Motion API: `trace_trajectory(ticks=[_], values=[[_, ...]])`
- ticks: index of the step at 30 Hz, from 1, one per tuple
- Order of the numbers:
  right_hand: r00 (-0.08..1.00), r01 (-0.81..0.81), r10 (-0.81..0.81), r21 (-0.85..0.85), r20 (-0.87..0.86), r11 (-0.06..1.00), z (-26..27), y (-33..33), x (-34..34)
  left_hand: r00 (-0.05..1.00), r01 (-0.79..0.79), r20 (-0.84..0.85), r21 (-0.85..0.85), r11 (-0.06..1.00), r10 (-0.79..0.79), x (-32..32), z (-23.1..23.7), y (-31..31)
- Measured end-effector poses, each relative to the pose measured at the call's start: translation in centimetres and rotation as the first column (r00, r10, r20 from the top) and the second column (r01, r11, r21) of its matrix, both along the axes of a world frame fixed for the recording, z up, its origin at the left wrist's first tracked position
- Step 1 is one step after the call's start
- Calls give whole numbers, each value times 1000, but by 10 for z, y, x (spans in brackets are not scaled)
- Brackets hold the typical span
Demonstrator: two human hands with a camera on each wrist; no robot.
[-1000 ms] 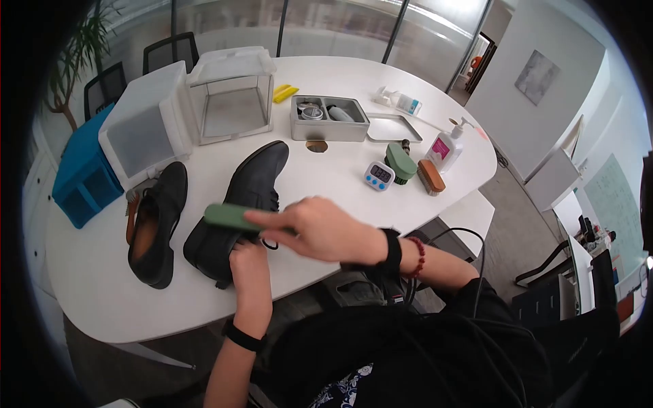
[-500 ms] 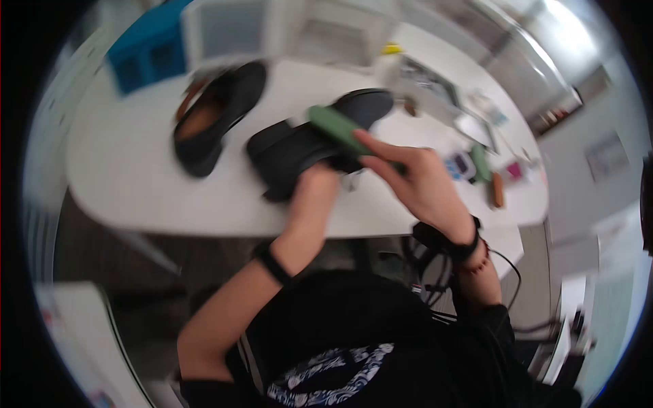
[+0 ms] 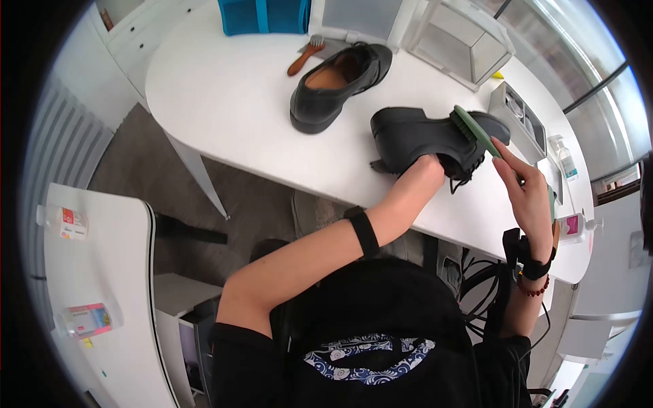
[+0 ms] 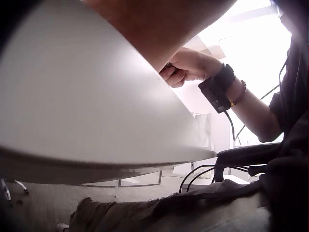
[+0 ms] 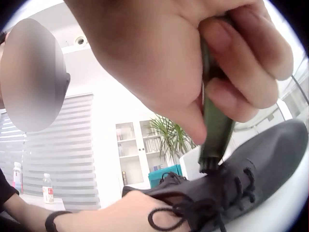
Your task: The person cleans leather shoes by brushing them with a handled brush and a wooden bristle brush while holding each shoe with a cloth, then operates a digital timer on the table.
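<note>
A black lace-up shoe (image 3: pixel 407 132) is tipped so its opening faces me and its side faces up, with the toe to the right. My left hand (image 3: pixel 428 167) reaches into that opening, fingers hidden inside. In my right hand (image 3: pixel 529 194) I grip a green-handled shoe brush (image 3: pixel 476 130), its bristles against the shoe's upper near the laces. From the right wrist, fingers curl round the brush handle (image 5: pixel 217 121) above the laces (image 5: pixel 241 186). The other black shoe (image 3: pixel 328 95), tan inside, stands upright farther left.
Behind the upright shoe lies a small wooden-handled brush (image 3: pixel 306 57). A blue box (image 3: pixel 265 16) and a clear-fronted box (image 3: pixel 462 42) stand at the back. To the right are a grey divided tin (image 3: pixel 507 109) and a pump bottle (image 3: pixel 573 227). A side table (image 3: pixel 102 272) holds bottles.
The head view has swung, so the table now appears higher and turned. The brush has moved from the shoe's heel end toward the laces and toe, and the shoe looks more tipped.
</note>
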State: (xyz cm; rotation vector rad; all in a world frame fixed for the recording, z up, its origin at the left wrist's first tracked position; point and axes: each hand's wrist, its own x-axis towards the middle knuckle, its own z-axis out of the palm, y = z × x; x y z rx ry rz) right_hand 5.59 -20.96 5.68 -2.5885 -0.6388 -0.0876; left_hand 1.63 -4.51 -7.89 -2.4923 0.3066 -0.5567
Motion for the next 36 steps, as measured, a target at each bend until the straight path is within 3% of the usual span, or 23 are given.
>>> trace_trajectory(ticks=[2,4,5,6,8,9,10,12,14,16,21,22,23,24,25,26,27,30,31,32,33,34,36], values=[[998,38,-37,-25,51,999,5,-3,0,999,44,5,12,999,-44,3,-3,1],[984,-64,69,-35,165,997,2,3,-10,998,22,56,-79,997,-17,7,-8,1],[983,-138,136,3,127,990,-10,2,-8,997,55,58,-85,995,-50,12,-12,2],[948,-299,277,144,157,943,-24,5,-12,995,82,61,-49,995,-79,23,-38,6],[918,-395,373,214,139,893,-30,11,-28,990,140,87,-487,862,-112,45,-95,15],[927,-373,346,241,145,896,-27,9,-29,986,126,154,-475,871,-58,23,-45,3],[926,-369,347,158,150,916,-21,6,-29,986,141,145,-457,878,-83,19,-34,2],[921,-346,332,36,204,937,-14,-7,-20,991,-26,125,-188,982,50,13,-26,-1],[965,-210,213,-33,154,977,1,-21,-10,994,-27,98,-182,983,46,9,-18,0],[980,-197,195,60,32,979,3,-35,5,999,-48,13,-148,988,51,5,-9,-2],[938,-340,319,172,137,925,-34,-6,-18,996,-41,72,-146,988,52,5,-18,1],[932,-347,325,138,162,928,-35,5,-26,999,35,-1,-690,723,-49,9,-25,5],[913,-393,370,135,172,909,-34,14,-30,981,42,4,-980,192,-192,13,-31,5],[895,-433,408,132,179,892,-33,21,-33,943,140,223,-939,-314,-245,9,-33,-1],[889,-439,418,87,188,894,-30,28,-36,966,212,159,-939,271,-205,15,-54,3],[889,-435,414,73,197,898,-28,27,-35,983,179,137,-621,763,-119,23,-74,8],[886,-433,416,48,204,900,-26,27,-34,985,90,174,-440,894,-14,27,-71,1],[908,-391,382,24,174,920,-21,13,-28,996,90,69,-633,769,-60,29,-73,-4],[922,-353,333,80,196,932,-25,3,-20,997,-49,52,-201,978,60,11,-34,-7],[900,-392,378,22,217,920,-21,13,-19,994,-87,51,-217,972,100,7,-23,-6],[992,-119,118,12,53,993,-10,-16,-16,990,-66,113,-130,989,81,6,-17,-4],[996,-39,39,9,-75,999,-2,-23,-14,985,-45,163,-39,998,51,3,-13,-3],[995,-12,11,-5,-95,1000,0,-22,-18,991,-64,116,20,998,61,-7,-3,-3]])
